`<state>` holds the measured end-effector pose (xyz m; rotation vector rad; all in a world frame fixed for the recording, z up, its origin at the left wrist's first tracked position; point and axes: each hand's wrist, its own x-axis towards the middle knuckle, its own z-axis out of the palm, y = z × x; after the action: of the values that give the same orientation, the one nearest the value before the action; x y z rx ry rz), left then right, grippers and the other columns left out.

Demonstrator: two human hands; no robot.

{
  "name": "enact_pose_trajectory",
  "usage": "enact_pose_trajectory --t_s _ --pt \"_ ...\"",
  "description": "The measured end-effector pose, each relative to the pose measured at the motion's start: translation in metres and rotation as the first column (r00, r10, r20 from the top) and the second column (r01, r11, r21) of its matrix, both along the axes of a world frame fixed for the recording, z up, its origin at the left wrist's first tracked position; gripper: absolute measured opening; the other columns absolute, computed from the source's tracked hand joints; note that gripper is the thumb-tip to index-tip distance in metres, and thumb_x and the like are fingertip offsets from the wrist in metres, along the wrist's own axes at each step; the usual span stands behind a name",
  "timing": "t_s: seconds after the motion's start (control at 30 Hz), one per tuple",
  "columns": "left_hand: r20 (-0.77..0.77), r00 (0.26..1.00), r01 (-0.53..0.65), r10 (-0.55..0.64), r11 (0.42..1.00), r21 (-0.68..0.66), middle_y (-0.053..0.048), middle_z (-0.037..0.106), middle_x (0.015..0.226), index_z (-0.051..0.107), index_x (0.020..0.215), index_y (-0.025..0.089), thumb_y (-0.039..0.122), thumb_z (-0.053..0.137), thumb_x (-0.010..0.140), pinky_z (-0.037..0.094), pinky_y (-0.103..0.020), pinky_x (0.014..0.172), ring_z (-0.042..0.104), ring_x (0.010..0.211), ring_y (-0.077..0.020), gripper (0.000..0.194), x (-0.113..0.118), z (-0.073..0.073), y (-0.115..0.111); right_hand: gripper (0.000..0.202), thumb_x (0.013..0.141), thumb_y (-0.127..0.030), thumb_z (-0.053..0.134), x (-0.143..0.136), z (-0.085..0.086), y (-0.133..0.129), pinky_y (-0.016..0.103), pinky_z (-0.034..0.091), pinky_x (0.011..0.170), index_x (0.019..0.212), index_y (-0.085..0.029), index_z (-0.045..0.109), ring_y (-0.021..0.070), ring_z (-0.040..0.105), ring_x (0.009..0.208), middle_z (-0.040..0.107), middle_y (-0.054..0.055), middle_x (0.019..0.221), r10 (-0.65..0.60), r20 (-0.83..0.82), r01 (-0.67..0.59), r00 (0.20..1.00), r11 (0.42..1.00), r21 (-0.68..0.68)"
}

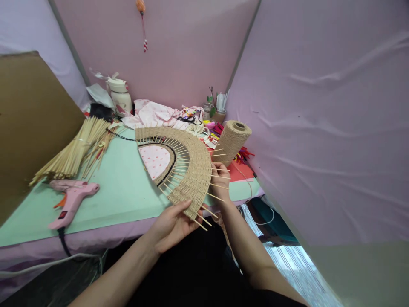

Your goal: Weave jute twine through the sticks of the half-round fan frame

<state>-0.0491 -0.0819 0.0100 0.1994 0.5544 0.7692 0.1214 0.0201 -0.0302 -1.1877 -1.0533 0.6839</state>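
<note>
A half-round woven fan (198, 161) of tan twine on thin wooden sticks is held up over the table edge. Its inner half-disc carries pink-dotted white cloth (155, 160) with a dark cord border, and bare stick ends poke out past the outer rim. My left hand (179, 222) grips the fan's near end, thumb on top and fingers beneath. Along the right rim, my right hand (221, 181) is closed at the protruding sticks, its fingers partly hidden behind them. Just beyond that hand a big spool of twine (232, 138) leans on the table.
A pink glue gun (73, 200) lies at the table's left front, its cord hanging over the edge. Behind it are a bundle of sticks (75, 149) and a cardboard sheet (35, 132). A cream bottle (119, 94) and crumpled cloth (153, 113) sit at the back. Red sheets (241, 172) lie under the spool.
</note>
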Motion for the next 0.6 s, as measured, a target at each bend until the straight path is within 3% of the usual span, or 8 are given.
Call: enact_pose_trajectory --t_s 0.13,0.3,0.6 --pt "0.051 0.998 0.027 -0.028 1.000 0.016 -0.015 0.070 0.103 0.059 0.113 0.008 0.017 0.050 0.092 0.055 -0.025 0.072 0.067 0.075 -0.0134 0.025 0.000 0.000 0.000 0.027 0.080 -0.044 0.061 0.002 0.002 -0.002 0.026 0.043 0.068 0.082 -0.017 0.060 0.0128 0.053 0.068 0.063 -0.001 0.075 0.027 -0.014 -0.028 1.000 1.000 -0.012" --pt "0.016 1.000 0.011 -0.010 1.000 -0.028 -0.012 0.072 0.096 0.062 0.107 0.007 0.017 0.051 0.091 0.055 -0.025 0.069 0.068 0.075 -0.0144 0.022 -0.001 -0.002 -0.001 0.028 0.078 -0.045 0.063 0.000 0.008 -0.006 0.025 0.042 0.065 0.080 -0.018 0.059 0.0120 0.051 0.066 0.061 -0.001 0.075 0.052 -0.063 -0.054 0.997 0.998 -0.035" --pt "-0.052 0.999 0.009 -0.010 0.999 -0.032 -0.012 0.072 0.095 0.063 0.104 0.009 0.018 0.054 0.090 0.056 -0.025 0.075 0.070 0.082 -0.0163 0.019 -0.018 -0.008 -0.007 0.030 0.078 -0.048 0.061 -0.023 -0.001 -0.008 0.021 0.040 0.058 0.084 -0.022 0.048 0.0094 0.046 0.059 0.053 -0.005 0.072 0.135 -0.353 -0.153 0.926 0.988 -0.025"
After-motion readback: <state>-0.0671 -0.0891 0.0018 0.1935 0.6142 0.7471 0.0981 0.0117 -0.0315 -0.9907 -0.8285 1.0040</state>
